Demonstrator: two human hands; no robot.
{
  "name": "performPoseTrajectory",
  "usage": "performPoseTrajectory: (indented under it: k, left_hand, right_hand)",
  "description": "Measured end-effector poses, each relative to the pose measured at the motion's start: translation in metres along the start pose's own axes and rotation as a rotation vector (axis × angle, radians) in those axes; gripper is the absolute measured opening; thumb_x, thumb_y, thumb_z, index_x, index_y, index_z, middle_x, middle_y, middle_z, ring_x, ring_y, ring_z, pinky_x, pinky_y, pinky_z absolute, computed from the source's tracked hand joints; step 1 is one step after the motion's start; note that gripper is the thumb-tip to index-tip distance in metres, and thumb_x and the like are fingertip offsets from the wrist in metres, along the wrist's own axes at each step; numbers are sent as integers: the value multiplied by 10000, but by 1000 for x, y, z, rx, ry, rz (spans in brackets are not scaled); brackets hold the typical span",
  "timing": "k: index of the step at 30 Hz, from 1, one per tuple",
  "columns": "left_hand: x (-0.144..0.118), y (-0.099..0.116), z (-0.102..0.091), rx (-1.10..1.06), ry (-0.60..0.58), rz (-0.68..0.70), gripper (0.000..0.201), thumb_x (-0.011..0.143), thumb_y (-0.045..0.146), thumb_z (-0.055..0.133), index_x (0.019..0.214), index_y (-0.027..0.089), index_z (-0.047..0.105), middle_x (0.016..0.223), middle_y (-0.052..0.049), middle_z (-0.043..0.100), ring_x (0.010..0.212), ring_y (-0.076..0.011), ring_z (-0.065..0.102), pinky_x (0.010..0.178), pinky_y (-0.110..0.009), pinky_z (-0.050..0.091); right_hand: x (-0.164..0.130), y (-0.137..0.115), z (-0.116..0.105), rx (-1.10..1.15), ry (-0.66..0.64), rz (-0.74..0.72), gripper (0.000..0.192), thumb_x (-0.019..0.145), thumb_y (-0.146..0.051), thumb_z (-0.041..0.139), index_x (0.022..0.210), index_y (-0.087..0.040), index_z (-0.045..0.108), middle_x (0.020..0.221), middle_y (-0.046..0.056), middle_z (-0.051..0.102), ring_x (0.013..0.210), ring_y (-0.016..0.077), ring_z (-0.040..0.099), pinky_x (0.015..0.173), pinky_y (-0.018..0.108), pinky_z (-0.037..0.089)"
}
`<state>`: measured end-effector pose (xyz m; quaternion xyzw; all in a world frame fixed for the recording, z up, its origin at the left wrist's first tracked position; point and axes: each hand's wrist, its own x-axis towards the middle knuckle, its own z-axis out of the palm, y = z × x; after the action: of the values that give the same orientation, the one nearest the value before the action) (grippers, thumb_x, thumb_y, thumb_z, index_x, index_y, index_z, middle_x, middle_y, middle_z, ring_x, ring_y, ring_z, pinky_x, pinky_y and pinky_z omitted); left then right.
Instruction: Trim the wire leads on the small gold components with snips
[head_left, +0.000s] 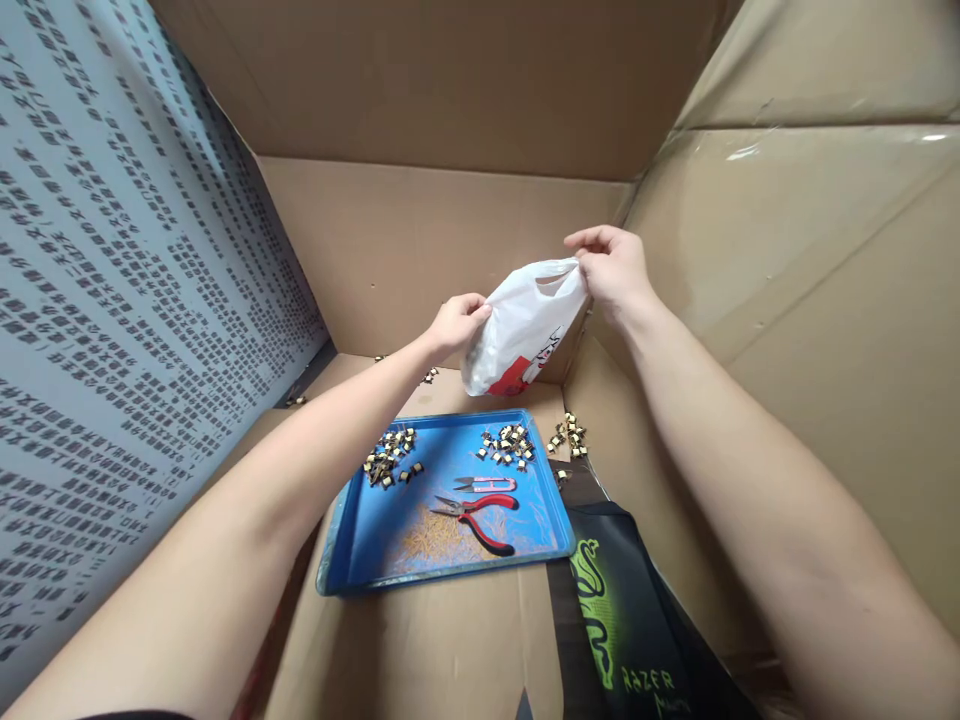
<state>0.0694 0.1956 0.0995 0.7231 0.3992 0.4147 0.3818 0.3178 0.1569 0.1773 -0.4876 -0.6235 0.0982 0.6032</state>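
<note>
A white plastic bag (536,320) with red and black print hangs between my two hands, above the far edge of a blue tray (442,575). My left hand (459,322) pinches its left side. At the upper right, by the cut-out handle, my right hand (611,265) grips the bag's corner. What the bag contains cannot be made out. In the tray lie red-handled pliers (480,510), pink thread snips (487,484) and scattered yellowish clippings (435,538). Two piles of small black-and-cream components, one left (390,455) and one right (510,443), rest at its far corners.
Cardboard walls (450,220) enclose the back and right. Grey printed sheeting (135,280) covers the left side. More small components (571,436) lie outside the tray at right. A black mouse pad (637,610) with a green snake design sits at the front right.
</note>
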Motion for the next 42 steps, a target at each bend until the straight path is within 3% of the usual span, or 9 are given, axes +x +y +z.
performPoseTrajectory:
  k: [5,10,14,18,22,25,31,38,42]
  left_hand:
    - [1,16,-3,60,66,110,251,933,363,576,919,146,701,856,-44,686,754,-157,566,686,-252,432]
    - [0,27,13,236,29,166,257,922,357,605,956,155,760,907,-64,745,840,-194,626,777,-284,469]
    - [3,32,36,351,-11,233,248,917,311,617,987,159,799,925,-62,774,884,-212,663,877,-312,481]
    - [9,31,57,340,-55,245,230,917,270,623,983,156,812,925,-63,786,897,-210,684,900,-313,486]
    - [13,27,69,283,-124,237,231,919,292,644,988,151,813,909,-63,785,871,-204,683,843,-302,494]
    - [14,25,75,255,-149,226,236,921,316,654,982,156,817,906,-61,784,854,-200,682,827,-300,495]
    - [14,17,72,253,-170,194,242,915,289,627,1032,164,798,972,-65,788,910,-205,687,897,-302,503]
    - [-11,-21,42,409,-361,22,241,655,118,718,869,203,790,850,-32,786,801,-212,694,796,-266,506]
    - [-25,-37,46,401,-399,2,346,667,156,756,1003,230,787,951,-37,802,825,-216,716,737,-247,503]
  right_hand:
    - [-18,13,-3,-394,3,12,202,771,-115,591,920,-185,709,954,107,672,930,280,620,919,507,521]
    - [-49,8,0,-657,-261,112,200,746,-129,700,939,-162,739,1082,184,631,1107,392,587,1010,579,450]
    - [-80,-16,6,-764,-262,-72,278,825,-185,650,1085,-179,747,1179,196,633,1157,430,545,1002,617,417]
    - [-115,-26,19,-663,-516,-220,217,851,-327,689,1015,-197,746,1041,139,667,1047,356,579,967,519,467]
    - [-146,-16,32,-702,-605,-354,339,829,-394,756,1117,-216,740,1132,143,601,1075,361,529,933,507,474]
    - [-160,-8,39,-794,-543,-375,351,859,-376,732,1178,-228,741,1140,165,564,1055,379,503,881,517,469]
    - [-162,8,42,-885,-417,-364,188,921,-265,604,950,-235,788,1078,157,578,1039,369,507,863,528,457]
    - [-131,30,20,-711,-206,-60,195,933,-232,535,968,-187,721,1057,143,577,1004,320,585,914,468,508]
    - [-109,28,9,-641,-63,-14,174,926,-218,531,978,-178,692,1102,150,553,1000,307,604,952,470,516]
